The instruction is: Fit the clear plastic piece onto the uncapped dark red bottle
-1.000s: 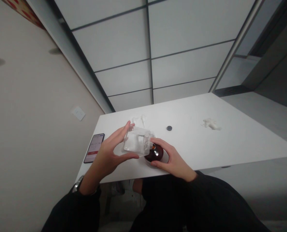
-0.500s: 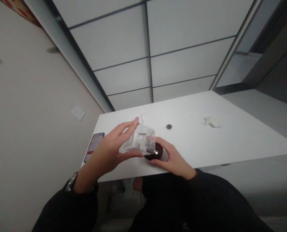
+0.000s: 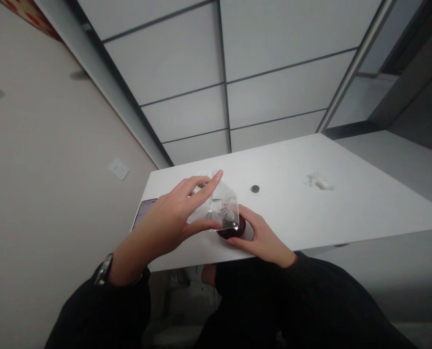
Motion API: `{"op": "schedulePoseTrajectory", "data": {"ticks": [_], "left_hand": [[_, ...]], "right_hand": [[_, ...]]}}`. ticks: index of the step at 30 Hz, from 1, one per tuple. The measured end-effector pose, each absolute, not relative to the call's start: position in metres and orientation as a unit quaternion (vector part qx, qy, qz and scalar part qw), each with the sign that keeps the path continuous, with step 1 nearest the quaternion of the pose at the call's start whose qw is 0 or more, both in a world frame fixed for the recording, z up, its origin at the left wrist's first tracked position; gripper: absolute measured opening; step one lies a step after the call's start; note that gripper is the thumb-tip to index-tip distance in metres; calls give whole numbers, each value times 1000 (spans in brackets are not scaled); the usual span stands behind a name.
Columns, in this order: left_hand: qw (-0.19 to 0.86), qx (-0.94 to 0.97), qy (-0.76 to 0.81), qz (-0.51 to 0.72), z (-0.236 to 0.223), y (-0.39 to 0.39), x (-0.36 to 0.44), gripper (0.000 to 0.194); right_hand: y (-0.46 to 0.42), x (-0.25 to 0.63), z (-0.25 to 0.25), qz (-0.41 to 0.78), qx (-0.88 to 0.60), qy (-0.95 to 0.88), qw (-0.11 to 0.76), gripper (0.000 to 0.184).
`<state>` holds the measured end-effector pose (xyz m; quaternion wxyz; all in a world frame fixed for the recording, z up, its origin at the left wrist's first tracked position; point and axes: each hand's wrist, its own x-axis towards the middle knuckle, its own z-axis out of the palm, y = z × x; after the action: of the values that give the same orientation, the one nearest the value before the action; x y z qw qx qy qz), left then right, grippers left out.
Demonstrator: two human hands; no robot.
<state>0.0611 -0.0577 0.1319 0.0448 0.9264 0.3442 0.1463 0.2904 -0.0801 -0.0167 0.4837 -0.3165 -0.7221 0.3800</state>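
My left hand pinches a clear plastic bag between thumb and fingers, with a small metal part, perhaps a spring, showing inside it. The bag hangs just over a round dark red glass bottle. My right hand grips the bottle from the near side, and the bag hides the bottle's top. A wristwatch sits on my left wrist.
The white table ends at a wall on the left. On it lie a phone, mostly behind my left hand, a small black disc, and a crumpled white scrap. A wall socket is beyond.
My left hand has moved up and to the right, turning the bag and covering more of the phone and bottle. My right hand stays on the bottle.
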Motion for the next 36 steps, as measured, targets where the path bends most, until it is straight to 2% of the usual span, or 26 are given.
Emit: {"op": "schedulePoseTrajectory", "data": {"ticks": [9, 24, 36], "left_hand": [[30, 937, 326, 126, 142, -60, 74, 76], [33, 942, 313, 121, 143, -60, 83, 74], [41, 947, 306, 87, 148, -59, 98, 68]], "right_hand": [[-82, 290, -14, 385, -336, -713, 481, 57], [-81, 289, -15, 385, -332, -710, 488, 58], [-82, 289, -11, 397, -327, -701, 494, 51]]}}
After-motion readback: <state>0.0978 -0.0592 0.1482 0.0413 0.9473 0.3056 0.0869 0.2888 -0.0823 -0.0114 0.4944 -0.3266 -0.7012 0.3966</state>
